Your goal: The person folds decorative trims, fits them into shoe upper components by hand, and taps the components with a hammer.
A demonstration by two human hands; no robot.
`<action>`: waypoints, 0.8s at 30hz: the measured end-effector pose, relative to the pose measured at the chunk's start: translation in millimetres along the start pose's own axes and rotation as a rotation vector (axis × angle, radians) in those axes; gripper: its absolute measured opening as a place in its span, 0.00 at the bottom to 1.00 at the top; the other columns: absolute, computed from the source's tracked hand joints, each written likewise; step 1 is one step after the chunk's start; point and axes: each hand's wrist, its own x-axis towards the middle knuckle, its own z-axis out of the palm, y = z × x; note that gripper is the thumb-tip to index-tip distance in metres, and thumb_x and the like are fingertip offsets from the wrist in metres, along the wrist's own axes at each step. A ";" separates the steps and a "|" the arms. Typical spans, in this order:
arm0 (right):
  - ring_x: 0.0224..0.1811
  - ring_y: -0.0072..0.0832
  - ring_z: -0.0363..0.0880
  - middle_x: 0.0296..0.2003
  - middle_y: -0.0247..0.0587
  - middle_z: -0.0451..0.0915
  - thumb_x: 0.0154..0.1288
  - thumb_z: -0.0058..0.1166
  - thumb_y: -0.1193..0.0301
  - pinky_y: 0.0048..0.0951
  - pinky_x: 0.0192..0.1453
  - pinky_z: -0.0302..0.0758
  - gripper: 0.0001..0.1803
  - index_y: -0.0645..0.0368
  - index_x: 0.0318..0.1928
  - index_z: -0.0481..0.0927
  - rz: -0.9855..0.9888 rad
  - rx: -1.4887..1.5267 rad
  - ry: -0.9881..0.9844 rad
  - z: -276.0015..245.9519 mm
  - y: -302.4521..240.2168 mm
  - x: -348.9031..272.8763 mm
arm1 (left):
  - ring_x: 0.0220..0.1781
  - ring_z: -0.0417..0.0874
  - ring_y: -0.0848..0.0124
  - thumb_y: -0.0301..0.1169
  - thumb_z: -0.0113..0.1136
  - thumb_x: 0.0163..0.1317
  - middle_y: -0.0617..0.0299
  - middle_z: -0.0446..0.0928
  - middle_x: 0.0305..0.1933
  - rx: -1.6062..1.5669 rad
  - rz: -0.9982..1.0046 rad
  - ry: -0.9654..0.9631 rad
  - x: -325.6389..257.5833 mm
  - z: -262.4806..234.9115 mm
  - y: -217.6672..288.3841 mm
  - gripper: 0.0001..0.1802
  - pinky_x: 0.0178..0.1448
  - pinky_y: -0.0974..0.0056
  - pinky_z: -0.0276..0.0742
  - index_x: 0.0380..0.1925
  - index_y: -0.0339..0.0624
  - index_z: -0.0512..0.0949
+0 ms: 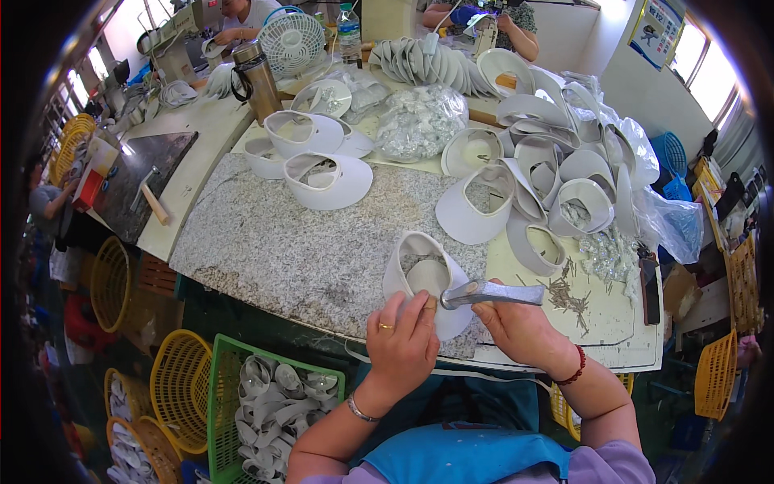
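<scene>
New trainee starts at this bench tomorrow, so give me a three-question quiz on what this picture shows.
1. True or false: the right hand holds a metal hammer.
2. What does the left hand press on the stone slab?
A. a fan
B. a white visor
C. a flask
3. Fill in: the green crate by the person's left knee holds grey ____.

Key
1. True.
2. B, the visor under the fingertips.
3. Visors, piled loosely in the crate.
</scene>
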 end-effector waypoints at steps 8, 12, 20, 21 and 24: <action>0.32 0.50 0.76 0.34 0.50 0.77 0.66 0.48 0.70 0.43 0.34 0.73 0.10 0.57 0.46 0.76 -0.028 -0.036 -0.025 5.6 -3.6 0.0 | 0.55 0.69 0.59 0.28 0.56 0.47 0.62 0.74 0.52 0.010 -0.003 0.000 -0.7 1.5 -1.0 0.21 0.53 0.56 0.63 0.45 0.37 0.79; 0.32 0.48 0.77 0.34 0.48 0.77 0.66 0.49 0.69 0.41 0.33 0.74 0.10 0.55 0.46 0.76 -0.059 -0.112 -0.032 -2.9 -5.0 3.6 | 0.55 0.69 0.59 0.28 0.56 0.47 0.62 0.74 0.52 0.016 0.005 0.023 -1.0 2.7 -0.4 0.21 0.53 0.56 0.63 0.45 0.37 0.79; 0.29 0.42 0.78 0.30 0.44 0.76 0.64 0.51 0.72 0.35 0.31 0.75 0.09 0.55 0.45 0.76 -0.028 -0.129 0.003 11.0 -5.1 -6.2 | 0.55 0.68 0.60 0.30 0.57 0.48 0.62 0.73 0.53 0.039 0.004 0.019 -0.7 3.1 0.2 0.21 0.52 0.56 0.62 0.45 0.37 0.78; 0.29 0.42 0.78 0.30 0.44 0.76 0.64 0.51 0.72 0.35 0.31 0.75 0.09 0.55 0.45 0.76 -0.030 -0.128 0.003 9.1 -6.1 -4.4 | 0.55 0.68 0.60 0.30 0.57 0.48 0.62 0.73 0.53 0.041 0.007 0.019 -1.0 4.0 -0.8 0.21 0.52 0.56 0.62 0.45 0.38 0.78; 0.28 0.42 0.77 0.28 0.44 0.76 0.63 0.52 0.71 0.36 0.30 0.74 0.08 0.55 0.44 0.76 -0.079 -0.035 0.106 -0.7 -12.7 0.1 | 0.55 0.68 0.60 0.30 0.57 0.48 0.62 0.73 0.53 0.039 0.007 0.008 -1.7 3.0 -1.4 0.21 0.52 0.56 0.61 0.45 0.38 0.78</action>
